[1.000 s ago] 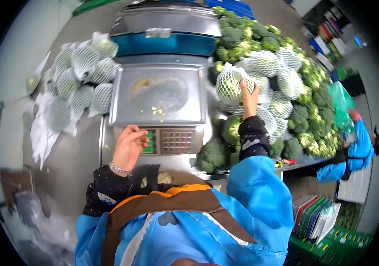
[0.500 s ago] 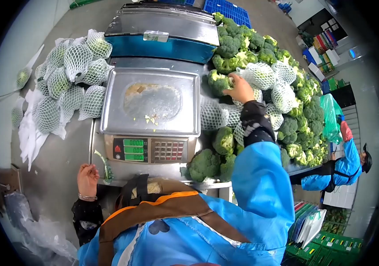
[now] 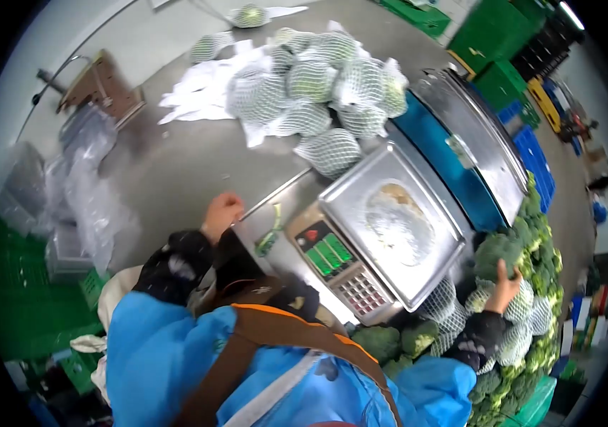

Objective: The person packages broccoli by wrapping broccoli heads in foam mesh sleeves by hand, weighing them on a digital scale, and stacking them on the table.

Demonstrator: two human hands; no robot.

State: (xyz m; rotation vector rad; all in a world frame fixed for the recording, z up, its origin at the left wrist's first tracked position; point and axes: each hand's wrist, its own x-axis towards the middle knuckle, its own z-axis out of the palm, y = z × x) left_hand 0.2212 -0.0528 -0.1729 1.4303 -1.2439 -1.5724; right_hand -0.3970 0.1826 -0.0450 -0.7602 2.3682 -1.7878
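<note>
My right hand [image 3: 505,290] grips a green broccoli head [image 3: 497,253] at the edge of the heap, right of the scale. Beneath and around that hand lie several net-sleeved broccoli heads [image 3: 519,306]. My left hand [image 3: 223,213] hangs by the table's front edge with loosely curled fingers and nothing visible in them. A thin green stalk piece [image 3: 268,240] rests just to its right. Between my hands stands the digital scale, its metal pan [image 3: 407,231] bearing a wet stain. Its green display [image 3: 329,254] is too blurred to read.
Several net-sleeved broccoli heads [image 3: 311,80] are piled beyond the scale, beside white net sleeves [image 3: 201,89]. A steel-and-blue machine [image 3: 453,142] stands behind the scale. Loose broccoli [image 3: 542,260] fills the right side. Clear plastic bags [image 3: 87,185] and green crates [image 3: 16,270] are at left.
My view has turned left, so the scale and piles appear rotated and shifted. My right hand stays at the broccoli heap, now gripping a head; my left remains by the table edge.
</note>
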